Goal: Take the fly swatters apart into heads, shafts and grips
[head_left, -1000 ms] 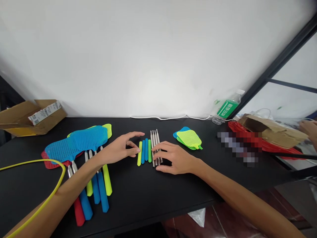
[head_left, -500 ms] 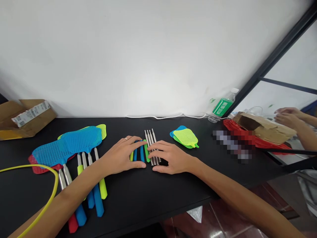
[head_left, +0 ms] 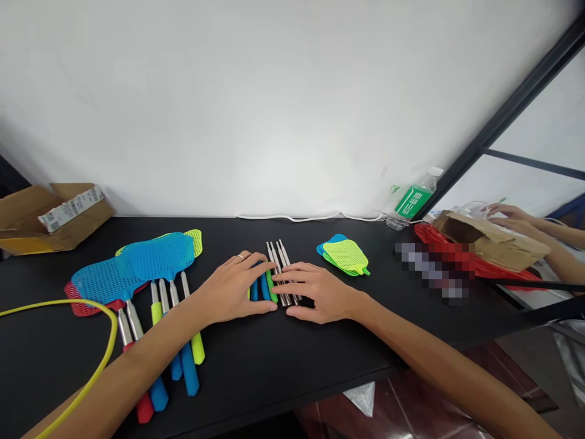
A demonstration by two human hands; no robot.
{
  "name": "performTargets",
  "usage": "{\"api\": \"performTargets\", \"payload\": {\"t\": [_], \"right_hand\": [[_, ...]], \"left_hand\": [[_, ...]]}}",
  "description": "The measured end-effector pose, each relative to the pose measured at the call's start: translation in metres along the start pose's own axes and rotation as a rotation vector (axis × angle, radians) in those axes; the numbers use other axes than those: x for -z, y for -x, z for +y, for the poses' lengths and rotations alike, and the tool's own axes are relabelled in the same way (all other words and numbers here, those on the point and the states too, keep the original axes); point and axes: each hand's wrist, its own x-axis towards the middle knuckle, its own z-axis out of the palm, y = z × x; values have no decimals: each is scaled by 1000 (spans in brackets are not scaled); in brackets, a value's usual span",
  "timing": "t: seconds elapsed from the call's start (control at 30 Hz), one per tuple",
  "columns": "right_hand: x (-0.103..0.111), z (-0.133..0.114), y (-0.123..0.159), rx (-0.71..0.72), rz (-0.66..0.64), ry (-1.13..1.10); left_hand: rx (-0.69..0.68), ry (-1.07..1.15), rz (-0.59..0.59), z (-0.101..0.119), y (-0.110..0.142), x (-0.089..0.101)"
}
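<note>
My left hand [head_left: 240,286], a ring on one finger, arches over a row of coloured foam handle sleeves, with thumb and fingers apart. Two blue sleeves [head_left: 264,287] and a green sleeve [head_left: 271,285] show past it; only a sliver of a yellow one is visible. Right beside them lie several metal rods [head_left: 282,251], thin ends toward the wall. Across these rods rest the outstretched fingers of my right hand [head_left: 320,294], its thumb near their lower ends. Loose fly swatter heads [head_left: 346,255], yellow, green and blue, lie to the right.
Several fly swatters [head_left: 159,259] with long handles lie at left, partly under my left forearm. A yellow cable [head_left: 109,341] crosses that arm. An open cardboard box [head_left: 86,213], a plastic bottle [head_left: 414,200] and a red bag [head_left: 425,235] line the back. Another person's hands [head_left: 521,222] appear far right.
My left hand has moved right and down over the coloured sleeves, covering part of the row. The rods have fanned slightly apart under my right hand. The other person's hands have come into view.
</note>
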Motion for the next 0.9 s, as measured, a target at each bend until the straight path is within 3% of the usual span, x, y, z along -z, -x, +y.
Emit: {"api": "performTargets", "payload": {"t": [0.7, 0.9], "right_hand": [[3, 1, 2, -58, 12, 92], [-3, -5, 0, -130, 76, 117]], "left_hand": [[-21, -45, 8, 3, -1, 4], [-6, -55, -9, 3, 0, 4]]}}
